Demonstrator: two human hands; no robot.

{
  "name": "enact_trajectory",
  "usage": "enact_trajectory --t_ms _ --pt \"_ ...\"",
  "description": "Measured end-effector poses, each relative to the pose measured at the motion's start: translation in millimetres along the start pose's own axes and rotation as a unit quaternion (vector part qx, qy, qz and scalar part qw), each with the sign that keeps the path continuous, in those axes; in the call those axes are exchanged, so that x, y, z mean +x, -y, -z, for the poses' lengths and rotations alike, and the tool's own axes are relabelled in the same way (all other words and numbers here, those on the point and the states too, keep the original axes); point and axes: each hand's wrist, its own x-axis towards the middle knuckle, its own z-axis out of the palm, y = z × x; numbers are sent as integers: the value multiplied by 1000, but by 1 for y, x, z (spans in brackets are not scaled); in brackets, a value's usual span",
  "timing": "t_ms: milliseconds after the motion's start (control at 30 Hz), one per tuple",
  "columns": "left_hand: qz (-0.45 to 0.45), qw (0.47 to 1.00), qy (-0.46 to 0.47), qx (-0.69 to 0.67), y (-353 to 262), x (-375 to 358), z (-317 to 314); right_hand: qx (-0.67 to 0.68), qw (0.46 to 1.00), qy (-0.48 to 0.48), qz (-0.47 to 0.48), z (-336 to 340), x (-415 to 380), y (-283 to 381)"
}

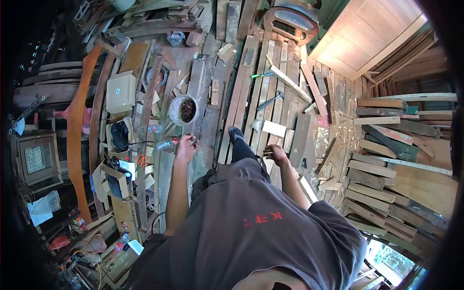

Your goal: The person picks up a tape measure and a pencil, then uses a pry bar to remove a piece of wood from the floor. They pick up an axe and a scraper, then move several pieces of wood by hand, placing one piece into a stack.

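My left hand (185, 148) is closed, its fingers curled round something small that I cannot make out. Just left of it lies a clear item with red and blue marks (166, 143), like a small bottle. Above this hand stands a whitish bucket (174, 115) with dark pieces inside. My right hand (275, 153) hangs over the planks, fingers loosely bent and apart, with nothing visible in it. Near it lies a pale wood block (274, 128). Farther up are a hammer (270, 100) and a green-handled tool (262, 75).
A cardboard box (121, 92) and orange scissors (141, 159) lie at the left, beside a long orange-brown board (77, 116). Stacked wood offcuts (372, 174) fill the right. A long pale strip (290, 83) crosses the floor planks. My shoe (235, 135) is between the hands.
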Motion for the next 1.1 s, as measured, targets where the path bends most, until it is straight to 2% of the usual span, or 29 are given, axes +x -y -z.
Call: enact_trajectory --t_ms 200,333,400,467,633,867,1100 --pt "-23 998 -9 -60 -27 13 -43 -86 995 -30 -30 43 74 51" --pt "-32 995 -10 -97 -25 7 -48 -164 982 -78 -51 68 114 61" --pt "-47 993 -22 -107 -24 1 -50 -180 980 -73 -31 67 123 65" --pt "-45 993 -19 -106 -20 2 -41 -216 973 -57 -62 65 133 70" --pt "-57 991 -21 -123 -21 -1 -31 -238 968 -54 -63 34 131 75" --pt "-56 985 36 -161 -41 6 -18 -319 947 -20 -29 -1 112 89" --pt "-21 989 53 -139 -45 19 -10 -305 950 -71 -9 11 95 74"
